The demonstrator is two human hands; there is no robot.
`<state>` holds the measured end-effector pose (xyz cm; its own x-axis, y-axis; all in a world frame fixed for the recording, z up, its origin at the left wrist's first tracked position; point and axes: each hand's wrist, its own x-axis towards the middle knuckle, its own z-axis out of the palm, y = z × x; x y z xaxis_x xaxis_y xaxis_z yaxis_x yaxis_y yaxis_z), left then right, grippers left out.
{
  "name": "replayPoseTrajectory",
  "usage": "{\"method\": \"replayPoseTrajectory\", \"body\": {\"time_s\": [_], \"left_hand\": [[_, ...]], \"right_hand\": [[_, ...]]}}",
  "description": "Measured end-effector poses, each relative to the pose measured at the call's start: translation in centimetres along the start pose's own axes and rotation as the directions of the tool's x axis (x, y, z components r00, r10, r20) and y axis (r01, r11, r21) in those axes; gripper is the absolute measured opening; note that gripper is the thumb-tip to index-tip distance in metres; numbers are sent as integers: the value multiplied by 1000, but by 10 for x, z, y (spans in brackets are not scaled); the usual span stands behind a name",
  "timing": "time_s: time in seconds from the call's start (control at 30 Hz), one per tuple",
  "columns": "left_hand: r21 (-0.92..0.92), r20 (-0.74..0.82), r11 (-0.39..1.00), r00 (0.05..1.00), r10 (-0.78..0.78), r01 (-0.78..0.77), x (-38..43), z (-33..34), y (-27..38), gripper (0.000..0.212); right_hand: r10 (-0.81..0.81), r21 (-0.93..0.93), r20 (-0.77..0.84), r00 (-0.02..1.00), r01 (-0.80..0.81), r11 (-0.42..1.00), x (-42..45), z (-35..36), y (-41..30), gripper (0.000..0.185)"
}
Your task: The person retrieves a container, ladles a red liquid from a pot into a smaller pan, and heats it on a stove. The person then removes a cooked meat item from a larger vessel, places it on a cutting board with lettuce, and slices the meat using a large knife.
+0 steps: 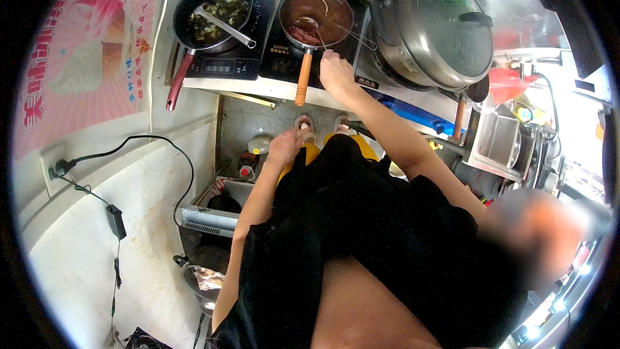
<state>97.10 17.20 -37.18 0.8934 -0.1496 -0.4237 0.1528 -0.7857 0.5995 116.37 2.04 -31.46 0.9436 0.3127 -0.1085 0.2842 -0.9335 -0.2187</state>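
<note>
My right hand [336, 72] grips the thin metal handle of a ladle [310, 23], whose bowl dips into a saucepan [350, 14] on the middle cooktop. Brown liquid [334, 7] fills the pan, and reddish ground meat [304, 35] lies at its near side. Across the right rim rests a wire handle [361, 39] with a looped end; what it joins is under the liquid. The pan's wooden handle [303, 80] points towards me, just left of my right hand. Below the counter, in front of my legs, my left hand [286, 146] hangs with curled fingers; whether it holds anything is unclear.
A frying pan [180, 14] of dark greenish soup holds a metal-handled utensil [225, 28] on the left cooktop. A large lidded steel pot [411, 34] stands right. Jugs [259, 145] sit on the floor. A black cord [186, 155] loops off the left wall. Metal containers [499, 140] stand right.
</note>
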Motion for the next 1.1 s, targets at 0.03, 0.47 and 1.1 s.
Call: {"method": "replayPoseTrajectory", "body": {"time_s": [0.03, 0.47, 1.1], "left_hand": [[7, 3, 1000, 1000, 0, 0, 2, -2, 1, 36], [21, -32, 999, 998, -49, 50, 0, 5, -3, 40], [8, -12, 999, 999, -52, 52, 6, -5, -3, 42]], "right_hand": [[-12, -19, 0, 1000, 12, 1000, 4, -1, 0, 17], [115, 72, 122, 986, -124, 990, -13, -30, 21, 21], [125, 706, 631, 766, -633, 317, 40, -49, 34, 14]]}}
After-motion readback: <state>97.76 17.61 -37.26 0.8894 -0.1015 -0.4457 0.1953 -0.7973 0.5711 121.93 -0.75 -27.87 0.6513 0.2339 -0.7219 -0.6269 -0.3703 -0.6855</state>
